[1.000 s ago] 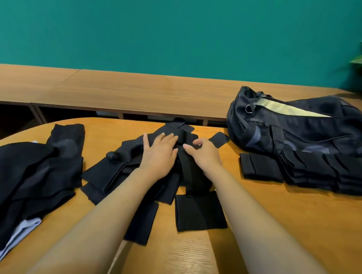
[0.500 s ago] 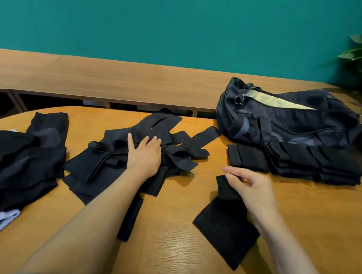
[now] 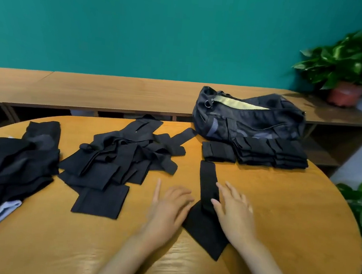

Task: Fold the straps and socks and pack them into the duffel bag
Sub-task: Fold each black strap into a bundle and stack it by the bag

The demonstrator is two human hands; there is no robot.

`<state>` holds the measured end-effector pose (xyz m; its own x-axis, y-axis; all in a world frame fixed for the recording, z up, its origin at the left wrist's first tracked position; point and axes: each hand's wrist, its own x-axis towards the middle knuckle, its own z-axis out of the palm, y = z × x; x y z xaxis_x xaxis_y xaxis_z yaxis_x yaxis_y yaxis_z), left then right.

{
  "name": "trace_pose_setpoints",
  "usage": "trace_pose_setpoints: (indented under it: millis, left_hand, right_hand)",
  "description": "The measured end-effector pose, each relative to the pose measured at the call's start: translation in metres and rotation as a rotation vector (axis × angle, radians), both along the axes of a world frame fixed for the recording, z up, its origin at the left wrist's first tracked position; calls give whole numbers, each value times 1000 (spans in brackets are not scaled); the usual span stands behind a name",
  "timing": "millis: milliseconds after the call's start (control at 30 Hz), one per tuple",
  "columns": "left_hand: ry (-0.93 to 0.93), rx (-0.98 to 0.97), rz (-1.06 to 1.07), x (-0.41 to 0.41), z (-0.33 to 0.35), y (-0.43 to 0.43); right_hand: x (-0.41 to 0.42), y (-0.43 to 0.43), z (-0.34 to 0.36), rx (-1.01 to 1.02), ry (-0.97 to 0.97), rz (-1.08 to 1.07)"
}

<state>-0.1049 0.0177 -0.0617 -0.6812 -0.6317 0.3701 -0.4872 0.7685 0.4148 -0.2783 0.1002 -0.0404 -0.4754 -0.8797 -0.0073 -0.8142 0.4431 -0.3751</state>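
Broadly, the round wooden tabletop carries everything. At its far right lies the dark duffel bag, pale lining showing at its top opening. A heap of dark clothes covers the left edge. A loose pile of black straps sprawls mid-table, and a folded stack sits just in front of the bag. One long strap lies stretched out nearer the front. The left hand and right hand lie flat, fingers straight, gripping nothing, at either edge of it.

Bare forearms, left hand, right hand
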Motion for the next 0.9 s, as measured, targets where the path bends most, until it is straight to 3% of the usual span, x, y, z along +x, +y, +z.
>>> trace_pose_setpoints:
  millis: [133,267,533,733,900]
  left_hand:
    - [-147,91,-33,17,-9,38]
    - [-191,35,6,44,-7,61]
    - [-15,-34,36,77,-19,82]
    - [-15,94,57,67,-10,75]
    - [-50,106,83,23,14,26]
  right_hand:
    - [18,37,-7,-173,80,-103]
    - [30,62,-21,-58,62,-1]
    - [44,77,-22,-103,-10,185]
    - [35,63,-18,-249,-112,120]
    - [-5,14,-9,-125,41,104]
